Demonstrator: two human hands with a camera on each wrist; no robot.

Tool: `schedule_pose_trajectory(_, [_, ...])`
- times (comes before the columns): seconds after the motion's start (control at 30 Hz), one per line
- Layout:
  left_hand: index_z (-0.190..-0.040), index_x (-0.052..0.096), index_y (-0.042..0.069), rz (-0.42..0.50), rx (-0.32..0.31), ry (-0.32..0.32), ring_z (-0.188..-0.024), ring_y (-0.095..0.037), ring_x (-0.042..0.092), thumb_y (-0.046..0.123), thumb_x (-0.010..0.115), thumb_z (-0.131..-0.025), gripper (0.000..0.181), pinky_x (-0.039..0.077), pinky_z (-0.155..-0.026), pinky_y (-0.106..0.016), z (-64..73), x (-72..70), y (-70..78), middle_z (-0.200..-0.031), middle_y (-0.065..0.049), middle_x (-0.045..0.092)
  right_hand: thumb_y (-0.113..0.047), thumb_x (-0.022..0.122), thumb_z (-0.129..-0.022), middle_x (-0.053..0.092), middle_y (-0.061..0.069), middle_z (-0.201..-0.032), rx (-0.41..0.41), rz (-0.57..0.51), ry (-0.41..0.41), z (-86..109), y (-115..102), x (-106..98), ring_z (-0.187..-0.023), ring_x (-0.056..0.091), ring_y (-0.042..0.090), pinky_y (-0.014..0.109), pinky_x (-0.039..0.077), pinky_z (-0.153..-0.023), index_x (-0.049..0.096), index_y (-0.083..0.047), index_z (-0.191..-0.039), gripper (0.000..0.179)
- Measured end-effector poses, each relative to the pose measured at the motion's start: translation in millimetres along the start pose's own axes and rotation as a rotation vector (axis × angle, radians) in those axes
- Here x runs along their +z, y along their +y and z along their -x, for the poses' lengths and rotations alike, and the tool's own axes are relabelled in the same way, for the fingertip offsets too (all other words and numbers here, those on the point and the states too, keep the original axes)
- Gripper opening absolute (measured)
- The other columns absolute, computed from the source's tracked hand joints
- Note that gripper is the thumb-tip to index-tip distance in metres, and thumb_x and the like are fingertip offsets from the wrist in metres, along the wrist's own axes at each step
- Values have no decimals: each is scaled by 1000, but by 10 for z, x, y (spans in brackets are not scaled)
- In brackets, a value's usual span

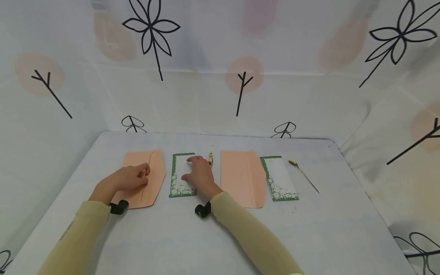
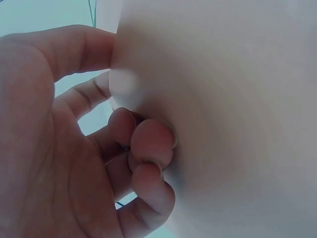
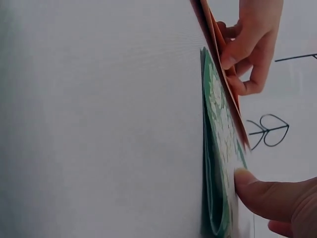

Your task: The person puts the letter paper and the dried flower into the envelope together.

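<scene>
Sleeves [image 1: 254, 233], card [image 1: 179, 170] under right grip [image 1: 201, 173], envelope [image 1: 155, 179] under left grip [image 1: 130, 178]

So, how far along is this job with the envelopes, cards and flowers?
Looks done: two envelopes, two cards and two flowers are laid out on the table. In hand: the left hand is at the left envelope, the right hand at the left card. Remaining: both cards and flowers lie outside the envelopes, so putting them in, if that's the aim, probably comes later.
</scene>
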State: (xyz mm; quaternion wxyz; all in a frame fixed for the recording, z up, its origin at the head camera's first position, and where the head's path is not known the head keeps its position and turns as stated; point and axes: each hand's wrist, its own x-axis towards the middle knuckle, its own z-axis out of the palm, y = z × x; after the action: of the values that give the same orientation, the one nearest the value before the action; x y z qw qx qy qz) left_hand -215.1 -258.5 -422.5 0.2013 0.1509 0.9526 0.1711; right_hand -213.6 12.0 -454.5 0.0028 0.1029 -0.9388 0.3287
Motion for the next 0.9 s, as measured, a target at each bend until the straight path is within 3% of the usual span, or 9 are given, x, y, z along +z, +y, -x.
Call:
schedule_pose_trajectory(0.23, [-103,48,17,-3,-2,-3,-58,-17,41,19,57,-90,16,29,-57,-32,-11,-8,-1,-68,0,42,-22,91,-72,56,13,-125,36,-2,-19,-66,-65,-34,-113,52,32,39,45,-94,67,-11,-126,61])
schedule_pose_trajectory(0.57, [-102,48,17,-1,17,-6,-58,-17,41,18,57,-90,15,28,-57,-33,-14,-7,-15,-68,0,41,-16,90,-74,56,14,-116,118,-16,-108,-131,-149,-66,-94,56,25,35,48,-83,64,-12,-123,55])
schedule_pose_trajectory(0.9, [-102,47,17,-7,1,-10,-58,-17,41,19,57,-90,15,28,-57,-33,-30,-2,-23,-67,1,41,-16,86,-78,64,9,-124,129,17,-121,-136,-156,-52,-116,58,24,36,46,-96,71,-12,-118,43])
